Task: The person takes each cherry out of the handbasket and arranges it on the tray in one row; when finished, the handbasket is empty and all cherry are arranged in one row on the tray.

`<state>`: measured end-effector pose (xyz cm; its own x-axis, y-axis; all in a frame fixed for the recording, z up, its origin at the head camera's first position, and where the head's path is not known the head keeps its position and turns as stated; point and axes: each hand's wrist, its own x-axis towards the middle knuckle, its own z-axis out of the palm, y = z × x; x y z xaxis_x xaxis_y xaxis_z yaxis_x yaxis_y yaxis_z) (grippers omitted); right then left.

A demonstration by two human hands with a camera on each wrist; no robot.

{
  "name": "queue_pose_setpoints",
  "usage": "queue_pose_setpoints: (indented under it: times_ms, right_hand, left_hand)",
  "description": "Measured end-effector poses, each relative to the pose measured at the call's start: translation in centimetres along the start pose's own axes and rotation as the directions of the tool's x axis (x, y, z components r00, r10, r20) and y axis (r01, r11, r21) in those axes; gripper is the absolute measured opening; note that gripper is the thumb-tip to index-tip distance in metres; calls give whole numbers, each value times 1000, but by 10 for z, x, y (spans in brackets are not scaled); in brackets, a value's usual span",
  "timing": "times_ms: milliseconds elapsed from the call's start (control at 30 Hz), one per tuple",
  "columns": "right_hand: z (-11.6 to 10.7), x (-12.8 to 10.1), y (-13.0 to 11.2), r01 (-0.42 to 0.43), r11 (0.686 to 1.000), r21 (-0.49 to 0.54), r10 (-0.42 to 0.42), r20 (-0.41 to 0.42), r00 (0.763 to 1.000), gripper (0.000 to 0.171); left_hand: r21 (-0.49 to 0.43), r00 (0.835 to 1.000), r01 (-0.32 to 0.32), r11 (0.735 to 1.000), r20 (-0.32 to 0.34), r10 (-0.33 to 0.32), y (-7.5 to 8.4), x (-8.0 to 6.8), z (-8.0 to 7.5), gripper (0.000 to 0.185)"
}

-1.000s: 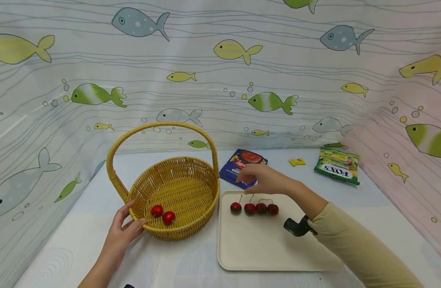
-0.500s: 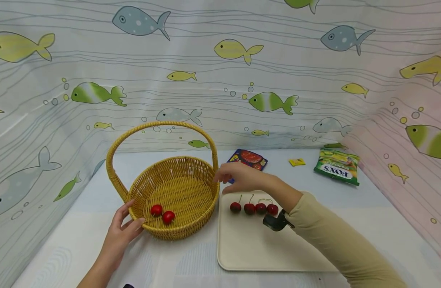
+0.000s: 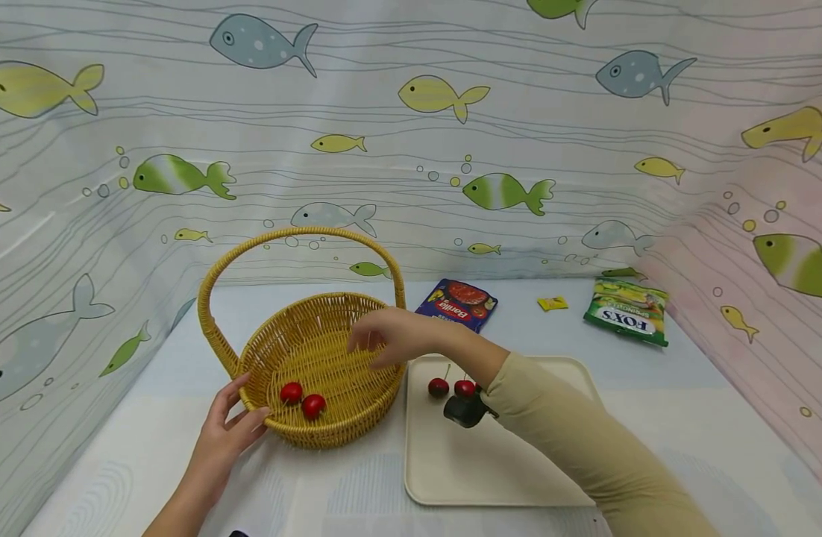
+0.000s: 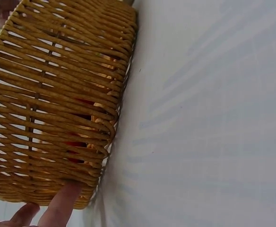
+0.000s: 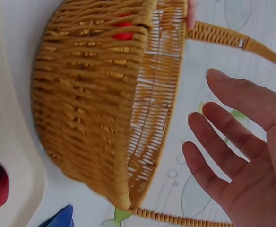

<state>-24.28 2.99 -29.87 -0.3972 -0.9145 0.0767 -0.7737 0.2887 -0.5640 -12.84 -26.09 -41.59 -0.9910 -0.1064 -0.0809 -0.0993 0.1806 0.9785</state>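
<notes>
left hand (image 3: 226,432): your fingers and thumb curl round the near rim of the wicker basket (image 3: 330,418), thumb on the inside.
right hand (image 3: 391,337): it hovers over the basket's right rim, fingers spread and loose, holding nothing; the right wrist view shows the palm bare.
basket: it stands on the white table (image 3: 115,447), just left of the cream tray (image 3: 491,477), handle upright.
cherries: two red ones (image 3: 302,399) lie inside the basket by your left thumb; two dark ones (image 3: 451,387) show on the tray, your right sleeve (image 3: 585,455) covering what lies beyond them.
behind: a blue packet (image 3: 456,303) and a green bag (image 3: 627,310).
</notes>
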Motion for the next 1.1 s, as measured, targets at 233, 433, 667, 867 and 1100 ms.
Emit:
queue_pose_setpoints:
  times_ms: [233, 433, 667, 867, 1100]
  right_hand:
    - [4, 31, -7, -40, 999, 32, 37, 86, 996, 31]
    - [11, 57, -5, -76, 993, 86, 64, 135, 989, 32]
    - [21, 83, -4, -127, 988, 93, 106, 212, 971, 31]
    - [27, 97, 2, -173, 977, 125, 127, 310, 942, 34]
    - [36, 107, 9, -201, 972, 124, 122, 465, 877, 40]
  left_hand:
    - [-22, 1000, 26, 999, 6, -26, 4, 0, -2, 77]
    - [-13, 1000, 7, 1000, 0, -7, -1, 2, -4, 77]
    - [-11, 1000, 16, 1000, 9, -16, 1, 2, -3, 77]
    - [-17, 999, 33, 999, 3, -33, 4, 2, 0, 76]
    - [-37, 1000, 26, 999, 10, -25, 0, 1, -1, 76]
